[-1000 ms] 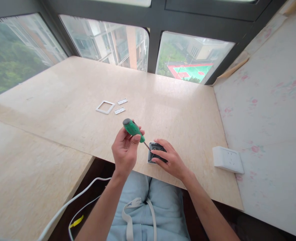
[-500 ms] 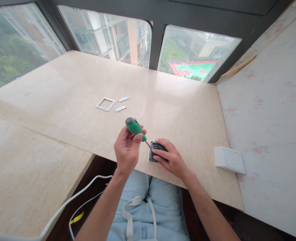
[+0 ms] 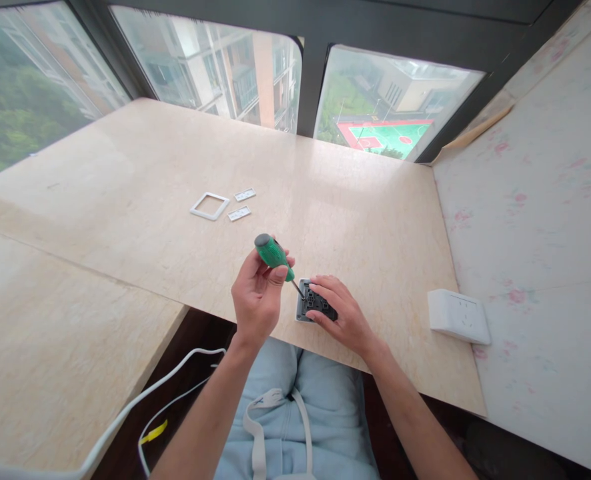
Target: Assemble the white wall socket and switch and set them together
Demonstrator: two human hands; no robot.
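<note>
My left hand (image 3: 259, 297) is closed round the handle of a screwdriver (image 3: 271, 251) with a green grip and a grey end. Its thin metal shaft slants down to the right, and the tip meets the dark inner face of a wall switch (image 3: 305, 308) with a pale rim. The switch lies near the front edge of the ledge. My right hand (image 3: 343, 313) grips it from the right, thumb on the near side and fingers over the far side, covering its right part.
A white square frame (image 3: 198, 209) and two small white plates (image 3: 239, 213) lie farther back on the beige ledge (image 3: 125, 173). A boxed wall socket (image 3: 458, 317) sits at the right wall. White cables (image 3: 150, 387) run through the gap at lower left.
The index finger of my right hand has shifted back on the switch, baring more of its dark face. My left hand and the screwdriver have moved slightly right.
</note>
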